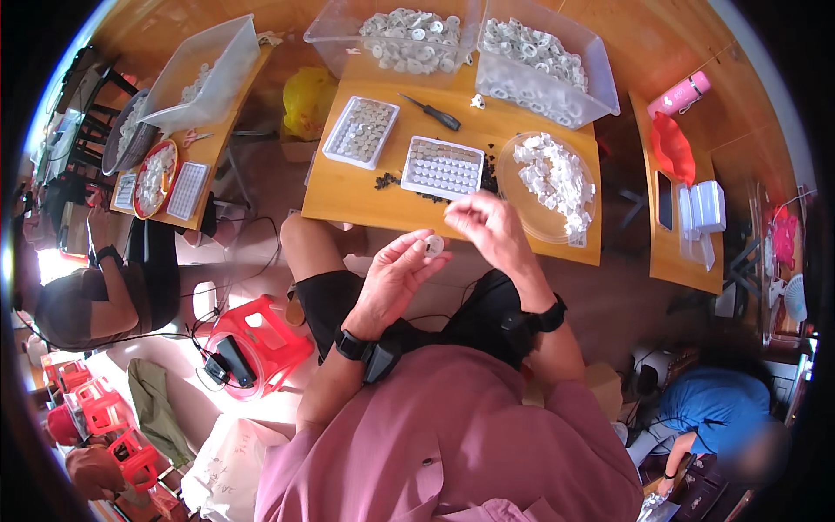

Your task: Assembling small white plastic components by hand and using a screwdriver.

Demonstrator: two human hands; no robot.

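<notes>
My left hand (pixel 402 271) pinches a small round white plastic part (pixel 433 246) between thumb and fingers, just off the table's front edge. My right hand (pixel 494 228) is up beside it, its fingers curled in toward the thumb; anything between the fingertips is too small to make out. Right behind that hand lies a white tray (pixel 442 167) with rows of small round pieces. Small black bits (pixel 387 180) are scattered around this tray. A second white tray (pixel 361 132), filled with greyish round pieces, sits to its left.
A round tray (pixel 513 204) of white pieces is at the table's right. A screwdriver (pixel 432 112) lies behind the trays. Large clear bins (pixel 550 91) of white parts stand at the back. People work at left and lower right; a red stool (pixel 265 344) is at my left.
</notes>
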